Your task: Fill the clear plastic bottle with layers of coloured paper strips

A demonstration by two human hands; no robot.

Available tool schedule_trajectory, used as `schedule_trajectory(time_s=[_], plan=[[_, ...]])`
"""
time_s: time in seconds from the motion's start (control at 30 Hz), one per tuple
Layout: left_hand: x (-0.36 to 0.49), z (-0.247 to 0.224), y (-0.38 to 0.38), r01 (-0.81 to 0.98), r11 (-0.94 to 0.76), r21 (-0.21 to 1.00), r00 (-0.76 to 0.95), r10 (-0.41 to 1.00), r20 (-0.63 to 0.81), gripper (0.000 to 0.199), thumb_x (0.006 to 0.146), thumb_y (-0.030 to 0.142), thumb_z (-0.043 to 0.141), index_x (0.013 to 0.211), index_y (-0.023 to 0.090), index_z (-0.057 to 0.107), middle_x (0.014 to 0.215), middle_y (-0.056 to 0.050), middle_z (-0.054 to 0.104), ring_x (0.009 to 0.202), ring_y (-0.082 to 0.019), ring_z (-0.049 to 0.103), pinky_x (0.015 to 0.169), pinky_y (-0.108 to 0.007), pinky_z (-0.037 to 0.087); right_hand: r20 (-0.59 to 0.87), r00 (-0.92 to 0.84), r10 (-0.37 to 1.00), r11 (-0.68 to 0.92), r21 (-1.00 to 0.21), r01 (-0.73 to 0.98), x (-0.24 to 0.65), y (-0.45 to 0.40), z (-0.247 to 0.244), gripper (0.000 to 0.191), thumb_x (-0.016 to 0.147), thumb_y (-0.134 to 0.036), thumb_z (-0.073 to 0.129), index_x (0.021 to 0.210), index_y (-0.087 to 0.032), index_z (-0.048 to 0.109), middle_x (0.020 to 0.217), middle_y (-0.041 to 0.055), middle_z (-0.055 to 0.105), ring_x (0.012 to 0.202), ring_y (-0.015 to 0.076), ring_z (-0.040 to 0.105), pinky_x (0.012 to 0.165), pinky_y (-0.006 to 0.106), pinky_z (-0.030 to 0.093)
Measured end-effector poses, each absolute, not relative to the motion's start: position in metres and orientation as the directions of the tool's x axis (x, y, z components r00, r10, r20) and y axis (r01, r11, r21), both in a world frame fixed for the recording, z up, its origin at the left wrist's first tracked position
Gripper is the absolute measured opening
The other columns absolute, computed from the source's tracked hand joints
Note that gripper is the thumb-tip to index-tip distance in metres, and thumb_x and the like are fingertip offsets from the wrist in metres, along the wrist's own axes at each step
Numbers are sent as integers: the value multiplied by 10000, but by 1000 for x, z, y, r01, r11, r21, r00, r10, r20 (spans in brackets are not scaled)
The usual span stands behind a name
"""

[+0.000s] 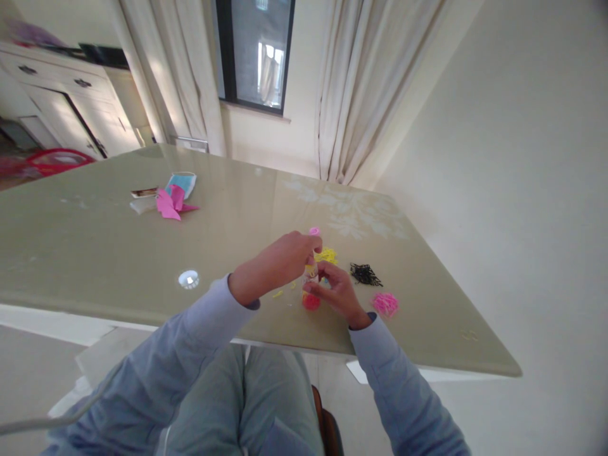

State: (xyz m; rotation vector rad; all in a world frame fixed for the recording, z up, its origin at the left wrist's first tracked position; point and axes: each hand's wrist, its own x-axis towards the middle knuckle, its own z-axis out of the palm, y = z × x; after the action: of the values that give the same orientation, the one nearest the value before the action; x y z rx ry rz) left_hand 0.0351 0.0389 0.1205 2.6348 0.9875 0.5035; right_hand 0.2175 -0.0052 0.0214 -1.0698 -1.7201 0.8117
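A small clear container (311,292) with red contents at its bottom stands near the table's front edge. My right hand (338,292) is wrapped round its side. My left hand (289,258) is over its top with the fingers bent together; whatever they pinch is too small to make out. Just behind the hands lies a pile of yellow strips (327,255), with a pink item (314,232) beyond it. To the right are a black pile (365,274) and a pink pile (385,304). A few yellow bits (278,294) lie left of the container.
On the table (237,215), a clear round lid-like piece (189,279) lies at the left. Farther back are a pink paper piece (173,202), a blue mask (183,183) and a small brown item (144,192). A wall rises along the right side.
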Motion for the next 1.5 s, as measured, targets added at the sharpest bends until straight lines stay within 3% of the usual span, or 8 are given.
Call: schedule_trajectory(time_s=[0.17,0.37,0.5,0.63,0.83,1.03,1.3,1.5], plan=[[35,125,39,520,-799,302,805,577,140,258,848,55,486,1006,139,671,853,-86,716,799,-197,664,714,-283,450,343,-171,924,379,-884,276,216,-5,19,351,752,-514,799,818,-199,658,751,11,600,699,152,514,667,284,433],[31,135,44,433,-812,391,873,486,45,190,841,67,514,964,144,637,894,-70,700,797,-175,650,674,-258,418,315,-175,933,351,-903,249,216,-5,18,345,753,-507,801,834,-198,670,757,9,607,695,148,522,660,279,434],[24,140,52,416,-804,426,894,447,-28,322,776,36,546,1066,153,622,890,-47,690,762,-160,629,616,-237,389,309,-174,935,345,-906,247,217,-4,19,369,744,-517,807,882,-194,695,771,13,619,693,145,521,662,280,435],[22,137,59,369,-823,431,912,410,1,385,709,-42,533,1021,154,646,902,-36,697,808,-150,637,687,-225,421,308,-184,934,347,-903,253,216,-3,19,368,750,-525,798,878,-193,704,760,11,618,684,142,515,654,280,429],[25,130,64,354,-829,433,901,427,79,394,710,-77,485,962,146,691,807,-28,697,713,-134,630,626,-212,404,290,-167,942,323,-917,232,216,-2,18,378,752,-532,789,892,-191,705,757,11,622,672,139,517,639,277,438],[23,122,69,298,-819,491,901,411,139,536,678,-128,442,1068,143,690,950,-60,750,859,-143,697,731,-211,474,274,-164,948,303,-933,196,216,-1,17,346,749,-494,801,883,-193,694,771,13,622,679,141,527,646,278,448],[26,129,67,364,-825,432,854,481,197,274,842,44,570,1025,147,746,943,-76,777,841,-166,718,753,-247,477,301,-182,936,334,-923,190,216,-3,20,337,756,-497,799,846,-197,678,772,10,618,687,143,518,653,283,434],[25,139,62,391,-757,523,822,543,172,196,806,97,677,994,143,704,786,-23,758,731,-147,705,647,-216,443,344,-203,917,380,-907,180,218,-4,19,348,752,-512,804,845,-205,670,793,18,623,729,159,545,709,308,464]])
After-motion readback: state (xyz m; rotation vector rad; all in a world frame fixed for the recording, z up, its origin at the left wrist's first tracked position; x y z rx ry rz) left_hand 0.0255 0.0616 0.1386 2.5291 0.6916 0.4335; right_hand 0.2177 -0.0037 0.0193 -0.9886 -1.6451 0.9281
